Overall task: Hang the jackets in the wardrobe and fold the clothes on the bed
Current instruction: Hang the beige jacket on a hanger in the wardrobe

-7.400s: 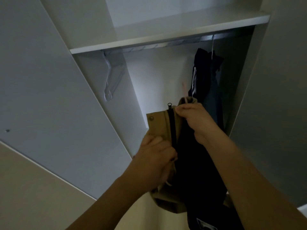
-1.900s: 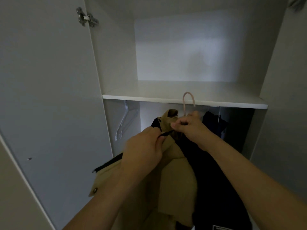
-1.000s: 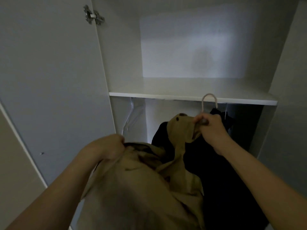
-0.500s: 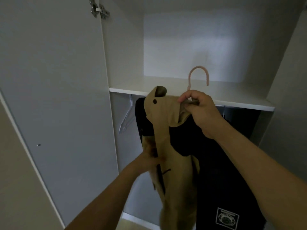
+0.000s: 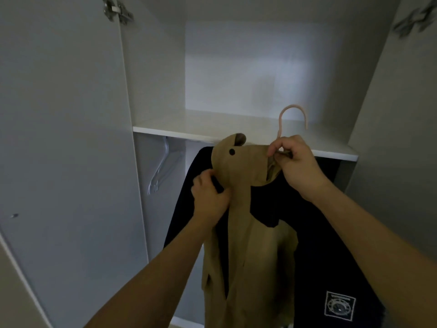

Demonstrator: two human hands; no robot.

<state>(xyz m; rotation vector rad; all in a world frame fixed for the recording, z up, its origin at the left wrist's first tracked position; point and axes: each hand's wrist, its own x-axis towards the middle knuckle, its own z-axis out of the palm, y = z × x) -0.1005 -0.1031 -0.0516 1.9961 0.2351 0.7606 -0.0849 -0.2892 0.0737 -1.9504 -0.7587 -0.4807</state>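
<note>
Both forearms reach up and forward from the lower edge of the view toward the open wardrobe [image 5: 236, 67]. The right hand [image 5: 295, 166] is the higher of the two, wrist bent, thumb and fingers pinched on the tan jacket's collar and the neck of the pink hanger [image 5: 293, 119]. The hanger's hook rises above the knuckles in front of the shelf [image 5: 179, 129]; it is not on any rail. The left hand [image 5: 209, 197] sits lower and to the left, fingers curled round the jacket's front edge where tan cloth meets the dark lining.

The jacket [image 5: 248, 256] hangs straight down from the right hand's pinch, its collar peak with one dark snap standing just left of that hand. The body of the garment falls below both hands to the bottom of the view. A dark panel to the right carries a square white printed patch [image 5: 340, 306]; whether this panel belongs to the same jacket or to a second garment cannot be told.

Count: one tan jacket, one pink hanger in hand, one clear hanger [image 5: 163, 166] hanging bare under the shelf at the left. One shelf, nothing seen on it. Two door hinges [image 5: 117, 10], one at each upper corner, the right one blurred. The left door [image 5: 59, 150] stands open.
</note>
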